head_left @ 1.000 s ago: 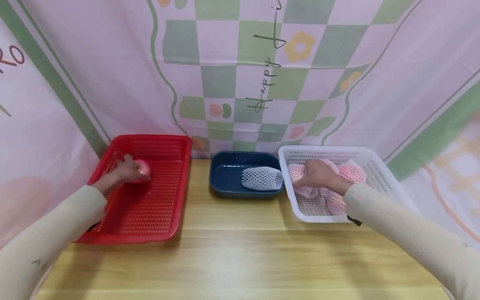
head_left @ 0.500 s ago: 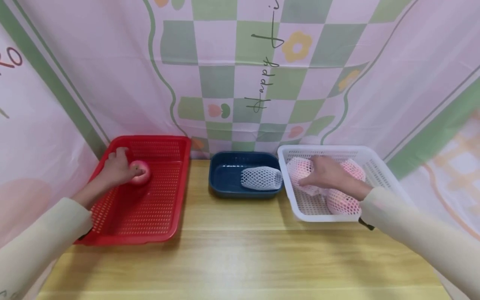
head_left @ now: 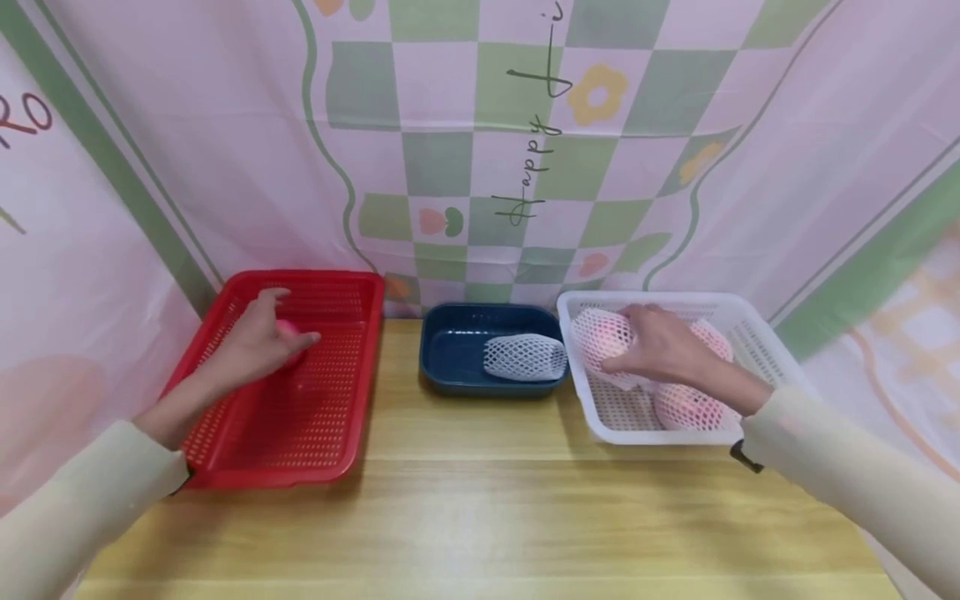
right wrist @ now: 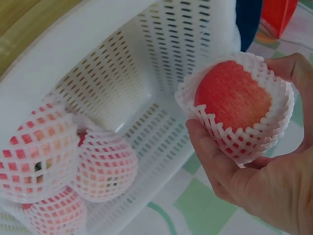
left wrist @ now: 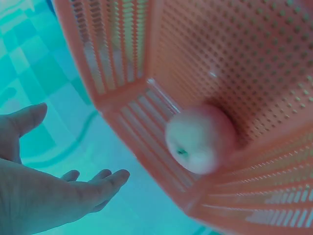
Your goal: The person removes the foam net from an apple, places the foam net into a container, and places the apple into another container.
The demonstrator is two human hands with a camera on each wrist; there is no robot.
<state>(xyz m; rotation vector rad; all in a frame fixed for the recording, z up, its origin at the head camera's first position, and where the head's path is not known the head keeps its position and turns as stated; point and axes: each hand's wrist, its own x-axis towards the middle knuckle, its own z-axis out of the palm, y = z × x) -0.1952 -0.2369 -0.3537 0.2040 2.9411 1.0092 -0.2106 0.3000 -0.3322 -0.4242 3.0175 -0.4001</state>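
Note:
An apple (left wrist: 198, 139) lies bare in the red basket (head_left: 348, 454) on the left. My left hand (head_left: 258, 342) hovers over it with thumb and fingers spread; the left wrist view shows a gap between that hand and the fruit. On the right, my right hand (head_left: 667, 350) grips an apple in a white foam net (right wrist: 232, 98) above the white basket (head_left: 637, 437). Red skin shows through the net's open end. Several other netted apples (right wrist: 105, 166) rest inside that basket, partly hidden by my hand in the head view.
Between the baskets stands a dark blue tray (head_left: 450, 350), with a loose white foam net (head_left: 525, 358) lying in its right half. All three containers sit along the back of a wooden table (head_left: 465, 500), close to a patterned cloth (head_left: 435, 158).
My left hand has let go of the apple in the red basket and risen off it. The right hand has lifted its netted apple a little.

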